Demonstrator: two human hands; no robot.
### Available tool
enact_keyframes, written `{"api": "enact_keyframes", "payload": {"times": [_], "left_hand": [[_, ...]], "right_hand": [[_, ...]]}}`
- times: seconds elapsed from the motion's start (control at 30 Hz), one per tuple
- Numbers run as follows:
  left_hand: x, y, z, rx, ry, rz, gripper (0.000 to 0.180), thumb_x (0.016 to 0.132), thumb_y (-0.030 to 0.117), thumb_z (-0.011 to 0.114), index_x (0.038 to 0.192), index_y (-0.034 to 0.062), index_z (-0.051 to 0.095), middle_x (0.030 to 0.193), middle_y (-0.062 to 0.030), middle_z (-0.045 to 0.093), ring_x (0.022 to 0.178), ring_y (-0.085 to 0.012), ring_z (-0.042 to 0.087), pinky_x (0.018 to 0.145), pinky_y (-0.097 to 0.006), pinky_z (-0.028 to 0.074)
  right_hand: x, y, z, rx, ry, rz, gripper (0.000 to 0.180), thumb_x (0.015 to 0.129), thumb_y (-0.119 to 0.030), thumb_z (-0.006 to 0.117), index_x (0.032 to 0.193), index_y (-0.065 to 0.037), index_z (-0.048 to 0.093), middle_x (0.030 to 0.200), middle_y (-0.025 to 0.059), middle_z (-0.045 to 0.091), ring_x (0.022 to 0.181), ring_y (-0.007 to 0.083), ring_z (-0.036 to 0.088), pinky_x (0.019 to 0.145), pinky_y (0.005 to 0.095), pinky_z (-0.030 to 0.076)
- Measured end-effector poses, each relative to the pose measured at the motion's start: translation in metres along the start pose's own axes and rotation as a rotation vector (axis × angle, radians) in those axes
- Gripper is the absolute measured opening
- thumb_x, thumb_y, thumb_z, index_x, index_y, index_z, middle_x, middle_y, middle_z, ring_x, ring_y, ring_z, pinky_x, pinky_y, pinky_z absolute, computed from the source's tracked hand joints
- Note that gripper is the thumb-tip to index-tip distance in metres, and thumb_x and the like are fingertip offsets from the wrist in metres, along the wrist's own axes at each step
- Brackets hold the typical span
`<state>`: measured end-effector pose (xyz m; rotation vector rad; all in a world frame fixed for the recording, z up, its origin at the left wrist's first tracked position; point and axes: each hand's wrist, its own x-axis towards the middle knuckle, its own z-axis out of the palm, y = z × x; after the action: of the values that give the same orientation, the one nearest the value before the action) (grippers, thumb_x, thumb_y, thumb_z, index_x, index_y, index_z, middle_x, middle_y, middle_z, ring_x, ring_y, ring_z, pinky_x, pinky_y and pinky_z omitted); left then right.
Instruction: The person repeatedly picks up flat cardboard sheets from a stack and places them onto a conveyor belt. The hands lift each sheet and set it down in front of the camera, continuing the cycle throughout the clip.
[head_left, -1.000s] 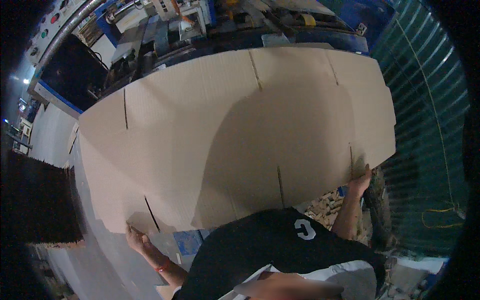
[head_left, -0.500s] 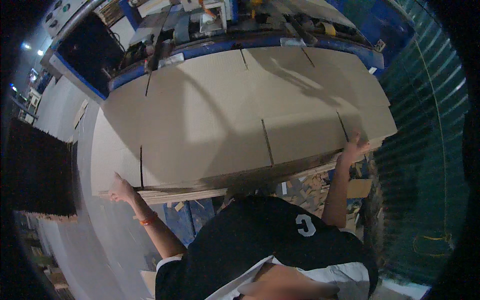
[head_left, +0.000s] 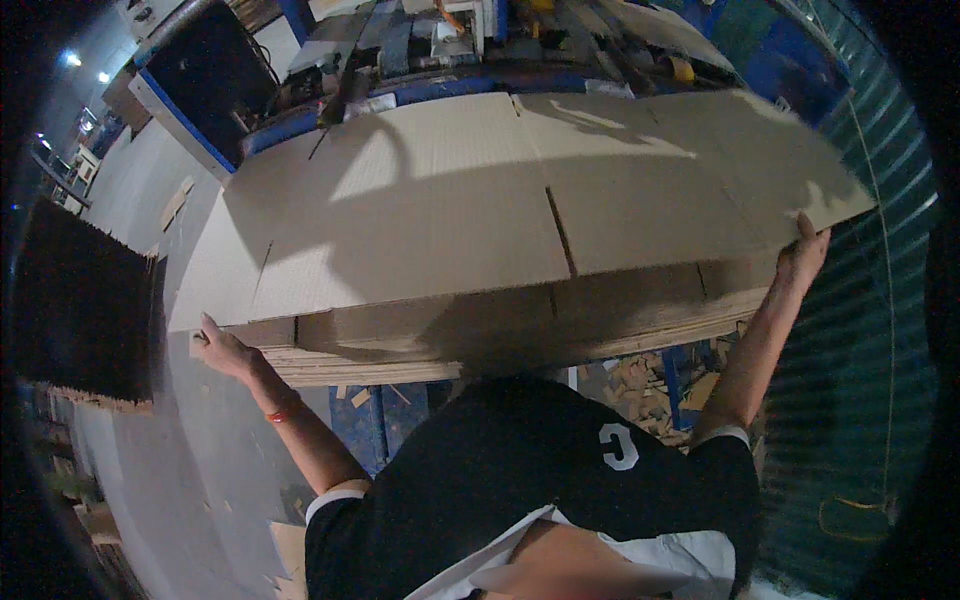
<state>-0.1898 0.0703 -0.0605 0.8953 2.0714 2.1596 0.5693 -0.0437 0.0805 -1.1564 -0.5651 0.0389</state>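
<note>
"Head view: how many pieces are you holding?"

"One flat carton blank [head_left: 430, 225], its near edge raised over one stack of cardboard [head_left: 610, 310]; your left hand [head_left: 228, 352] and right hand [head_left: 803, 258], wide apart, each clamp a near corner."

Green corrugated wall [head_left: 840, 370] stood along the right, in dim light. Grey floor [head_left: 225, 480] ran back on the left; blue-framed machinery [head_left: 440, 89] spanned the far side. Small white lamps [head_left: 72, 59] glowed at upper left.
</note>
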Motion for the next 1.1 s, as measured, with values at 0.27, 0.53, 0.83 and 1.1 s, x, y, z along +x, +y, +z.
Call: {"api": "enact_keyframes", "payload": {"times": [0.27, 0.53, 0.83, 1.1], "left_hand": [[-0.029, 0.054, -0.029, -0.555, -0.457, -0.137, 0.026, 0.085, 0.015, 0.057, 0.106, -0.0003, 0.056, 0.103, -0.0106, 0.059, 0.095, -0.0183, 0.055, 0.082, -0.031, 0.044], [-0.144, 0.133, 0.012, 0.169, -1.045, 0.602, 0.051, 0.074, -0.014, 0.05, 0.121, 0.0061, 0.055, 0.127, -0.0156, 0.049, 0.12, -0.029, 0.045, 0.1, -0.036, 0.034], [-0.119, 0.103, -0.018, -0.264, -0.927, 0.39, 0.038, 0.081, -0.004, 0.049, 0.119, -0.0055, 0.051, 0.124, -0.0171, 0.052, 0.115, -0.0253, 0.05, 0.097, -0.034, 0.037], [-0.167, 0.136, 0.027, 0.415, -1.371, 1.107, 0.049, 0.077, 0.002, 0.049, 0.123, 0.0155, 0.052, 0.133, -0.0094, 0.044, 0.124, -0.0309, 0.04, 0.103, -0.044, 0.03]], "right_hand": [[-0.158, -0.012, -0.04, -0.891, -0.511, -0.138, 0.025, 0.079, -0.006, 0.062, 0.102, 0.004, 0.06, 0.1, 0.0161, 0.063, 0.096, 0.0246, 0.059, 0.082, 0.0323, 0.045], [-0.159, 0.02, -0.049, -0.919, -0.507, -0.65, 0.027, 0.081, -0.015, 0.063, 0.099, 0.004, 0.061, 0.093, 0.0178, 0.064, 0.084, 0.0272, 0.062, 0.074, 0.0335, 0.047], [-0.173, 0.02, -0.079, -0.935, -0.734, -0.568, 0.021, 0.081, -0.012, 0.057, 0.101, -0.006, 0.062, 0.105, 0.0158, 0.06, 0.096, 0.0297, 0.058, 0.08, 0.0403, 0.045], [-0.159, 0.019, -0.037, -1.022, -1.484, -0.904, 0.04, 0.071, -0.015, 0.065, 0.11, -0.016, 0.059, 0.127, 0.0054, 0.049, 0.122, 0.0301, 0.04, 0.099, 0.0461, 0.034]]}}
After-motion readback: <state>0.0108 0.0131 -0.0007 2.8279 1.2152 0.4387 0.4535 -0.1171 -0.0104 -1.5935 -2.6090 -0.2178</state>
